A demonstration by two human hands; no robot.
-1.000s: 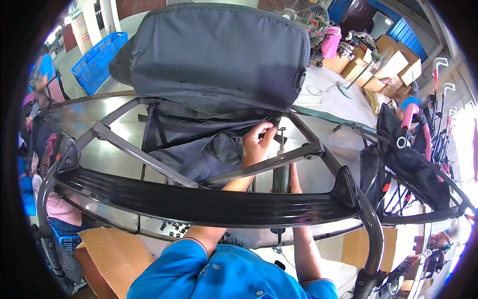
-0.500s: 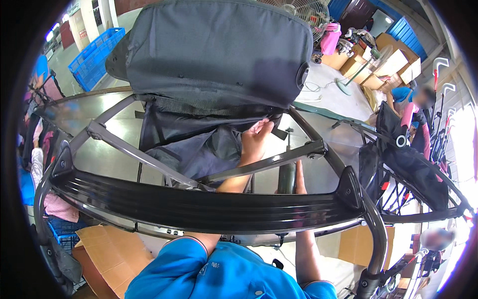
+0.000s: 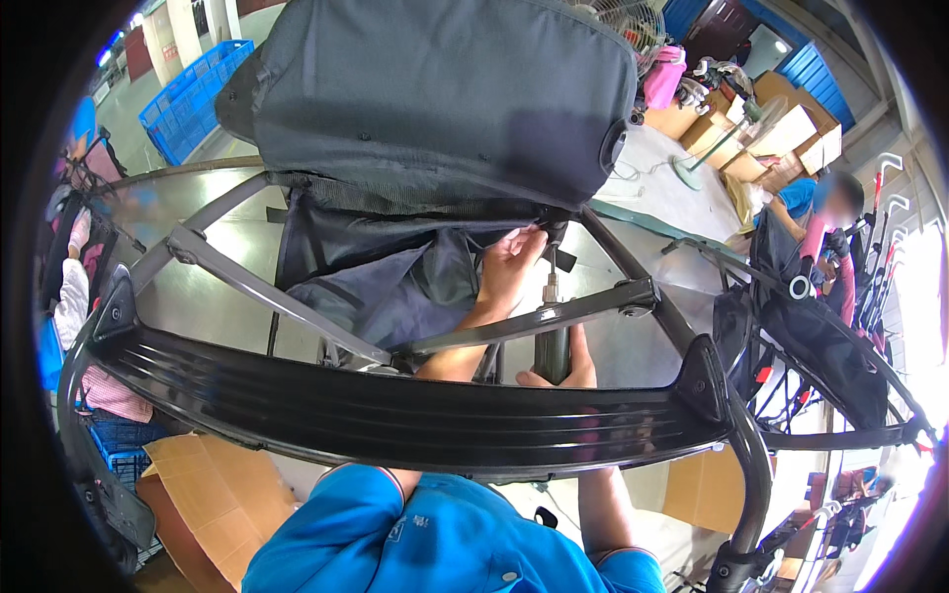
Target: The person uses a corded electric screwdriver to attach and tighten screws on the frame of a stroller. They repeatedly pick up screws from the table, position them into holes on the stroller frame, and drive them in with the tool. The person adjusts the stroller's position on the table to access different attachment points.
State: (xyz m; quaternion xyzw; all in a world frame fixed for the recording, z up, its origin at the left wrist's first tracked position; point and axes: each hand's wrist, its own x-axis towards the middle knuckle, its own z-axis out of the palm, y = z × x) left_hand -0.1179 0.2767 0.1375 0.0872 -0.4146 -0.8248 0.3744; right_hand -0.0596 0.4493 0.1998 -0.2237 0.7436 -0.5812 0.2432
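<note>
Here, the right hand point(image 3: 581, 362) is wrapped around a dark cylindrical driver point(image 3: 553, 354), its thumb on one side and fingers on the other, behind the long black ribbed bar point(image 3: 415, 417). The driver stands almost upright, its shaft passing behind a slanting grey tube point(image 3: 539, 324) and its bit pointing up at the frame's dark corner joint point(image 3: 559, 219); whether the tip touches cannot be told. Just left of the bit, the left hand point(image 3: 509, 265) has its fingers curled at the edge of the dark fabric point(image 3: 420, 287) below the joint, but whether they pinch anything is unclear. Above it spreads a broad grey padded panel point(image 3: 435, 94). A metal-topped table point(image 3: 647, 348) lies beneath the frame.
</note>
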